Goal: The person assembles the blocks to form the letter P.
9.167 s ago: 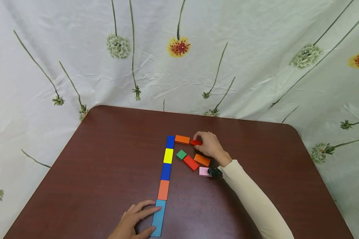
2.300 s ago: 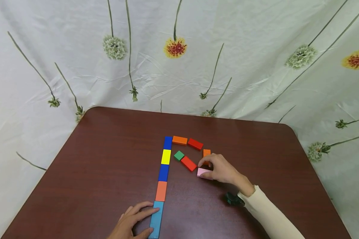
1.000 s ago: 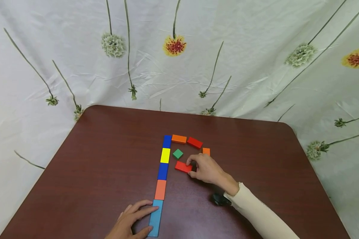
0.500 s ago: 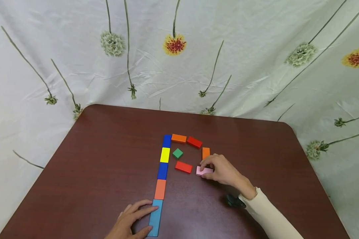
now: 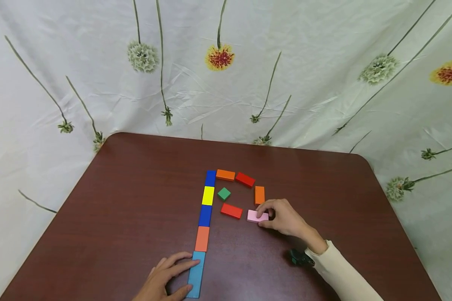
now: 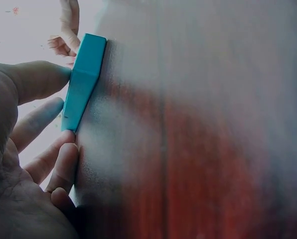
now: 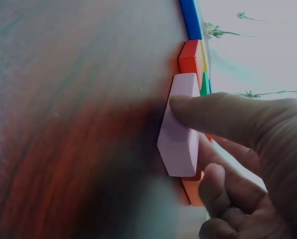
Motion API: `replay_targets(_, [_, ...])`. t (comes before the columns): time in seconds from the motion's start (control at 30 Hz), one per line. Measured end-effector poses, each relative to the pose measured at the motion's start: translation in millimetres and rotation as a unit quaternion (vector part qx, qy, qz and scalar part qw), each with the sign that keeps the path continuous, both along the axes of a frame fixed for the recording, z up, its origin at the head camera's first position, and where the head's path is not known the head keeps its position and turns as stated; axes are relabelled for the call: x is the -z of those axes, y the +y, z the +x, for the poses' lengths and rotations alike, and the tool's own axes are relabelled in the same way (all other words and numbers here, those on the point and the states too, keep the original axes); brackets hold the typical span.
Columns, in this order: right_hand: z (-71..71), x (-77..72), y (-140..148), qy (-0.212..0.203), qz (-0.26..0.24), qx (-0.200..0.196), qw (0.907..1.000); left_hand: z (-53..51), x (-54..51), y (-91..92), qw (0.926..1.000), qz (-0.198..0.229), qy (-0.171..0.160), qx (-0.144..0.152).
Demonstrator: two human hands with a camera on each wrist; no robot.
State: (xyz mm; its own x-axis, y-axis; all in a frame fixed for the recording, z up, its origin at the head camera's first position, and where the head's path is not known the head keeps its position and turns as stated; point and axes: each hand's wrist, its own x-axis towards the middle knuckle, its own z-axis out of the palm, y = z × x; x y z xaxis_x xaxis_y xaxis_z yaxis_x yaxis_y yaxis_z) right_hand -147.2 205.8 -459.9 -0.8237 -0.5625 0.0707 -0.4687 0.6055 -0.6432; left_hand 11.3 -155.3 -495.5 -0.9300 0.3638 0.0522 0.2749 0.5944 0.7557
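My right hand (image 5: 284, 217) pinches a pink block (image 5: 251, 215) between thumb and fingers, low on the table. In the right wrist view, the thumb lies on the pink block's (image 7: 181, 132) near face. My left hand (image 5: 163, 276) rests its thumb and fairly straight fingers on a long light blue block (image 5: 196, 276). Beyond it, a coral block (image 5: 202, 239), blue block (image 5: 205, 215), yellow block (image 5: 208, 195) and another blue block (image 5: 210, 178) continue the line. A red block (image 5: 231, 210) lies left of the pink one, with a gap between.
An orange block (image 5: 225, 174), a red block (image 5: 245, 179) and an upright-lying orange block (image 5: 259, 195) curve right from the line's far end. Inside the curve sits a green block (image 5: 224, 193). The brown table (image 5: 116, 217) meets a floral cloth (image 5: 305, 75) behind.
The inner red block was turned and separated from the green one. The right-hand orange block was turned lengthwise. My right hand moved from the red block back to the pink one; the left stayed.
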Motion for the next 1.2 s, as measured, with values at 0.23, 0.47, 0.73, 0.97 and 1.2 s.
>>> replay_targets(0.23, [-4.0, 0.4, -2.5, 0.010, 0.015, 0.006, 0.9998, -0.3, -0.3, 0.1, 0.9999, 0.000, 0.010, 0.001])
replay_targets(0.47, [-5.4, 1.0, -3.0, 0.016, 0.019, 0.018, 0.9995, 0.3, -0.7, 1.3, 0.9997, -0.005, 0.022, -0.004])
replay_targets(0.73, [-3.0, 1.6, -5.7, 0.005, 0.015, 0.029, 0.9994, 1.1, -1.7, 2.7, 0.9995, -0.007, 0.028, -0.010])
replay_targets(0.97, [-2.1, 0.9, -6.9, 0.024, 0.011, 0.026, 0.9993, 0.8, -1.9, 1.4, 0.9999, -0.006, 0.006, -0.007])
replay_targets(1.2, [-2.2, 0.8, -8.0, 0.021, 0.016, 0.039, 0.9989, 0.4, -1.7, 1.5, 0.9999, -0.007, 0.004, -0.007])
